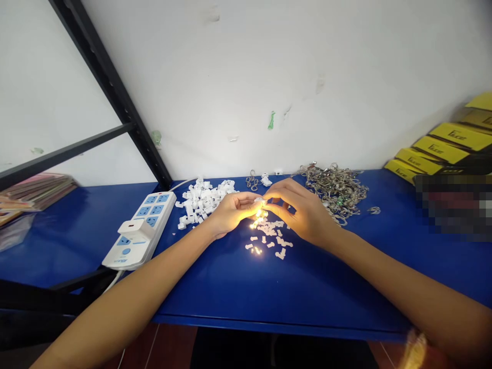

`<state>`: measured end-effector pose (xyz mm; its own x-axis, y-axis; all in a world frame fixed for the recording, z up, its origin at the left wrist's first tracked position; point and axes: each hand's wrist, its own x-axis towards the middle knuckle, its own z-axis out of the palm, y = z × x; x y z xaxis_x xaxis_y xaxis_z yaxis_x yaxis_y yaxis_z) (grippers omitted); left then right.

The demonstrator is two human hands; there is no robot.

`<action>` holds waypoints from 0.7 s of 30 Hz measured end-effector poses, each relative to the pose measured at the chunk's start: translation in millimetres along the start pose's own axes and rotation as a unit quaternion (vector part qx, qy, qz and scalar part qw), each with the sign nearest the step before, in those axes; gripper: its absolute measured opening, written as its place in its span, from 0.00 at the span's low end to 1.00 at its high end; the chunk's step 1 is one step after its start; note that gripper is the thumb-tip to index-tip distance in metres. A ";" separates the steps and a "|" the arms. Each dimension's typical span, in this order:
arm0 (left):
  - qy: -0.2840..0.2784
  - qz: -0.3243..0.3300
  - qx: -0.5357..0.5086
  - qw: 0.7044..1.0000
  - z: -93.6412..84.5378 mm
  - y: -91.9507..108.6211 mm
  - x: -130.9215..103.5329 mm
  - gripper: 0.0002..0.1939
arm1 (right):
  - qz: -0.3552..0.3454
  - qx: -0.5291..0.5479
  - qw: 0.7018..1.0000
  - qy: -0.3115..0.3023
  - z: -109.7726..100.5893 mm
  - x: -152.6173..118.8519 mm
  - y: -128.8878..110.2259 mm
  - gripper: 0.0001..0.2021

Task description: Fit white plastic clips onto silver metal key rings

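My left hand comes from the left, its thumb and fingers closed on a small white plastic piece. From the right, my right hand pinches at the same piece with thumb and forefinger, partly hiding it. Just below the fingertips, a cluster of tiny warm-white lights glows; the glare blurs its detail. Small pale tabs lie scattered on the blue tabletop under the hands. Left of my left hand is a heap of white plastic pieces.
A tangled heap of thin wire-like coils sits behind my right hand. On the left are a white power strip with a plugged-in charger, and a black metal frame. Yellow boxes stand at right; stacked papers lie far left.
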<state>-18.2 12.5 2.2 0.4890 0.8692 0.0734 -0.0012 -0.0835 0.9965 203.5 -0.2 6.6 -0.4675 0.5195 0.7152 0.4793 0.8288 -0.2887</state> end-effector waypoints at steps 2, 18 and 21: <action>0.007 -0.007 0.005 1.000 1.1 0.8 -0.7 0.19 | 0.010 -0.001 1.000 -0.006 -0.2 -0.2 -1.8 0.05; -0.007 -0.008 -0.020 1.000 0.3 -1.3 -0.6 0.21 | -0.013 -0.010 1.000 -0.008 0.3 0.6 -0.4 0.05; -0.012 -0.002 -0.023 1.000 -0.4 -2.2 -0.5 0.20 | -0.017 -0.012 1.000 -0.009 1.0 0.0 0.4 0.05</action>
<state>-18.8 12.4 0.0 0.5098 0.8575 0.0688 -0.0390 -0.0568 0.9976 203.0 0.3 5.8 -0.4974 0.4944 0.7128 0.4804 0.8412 -0.2482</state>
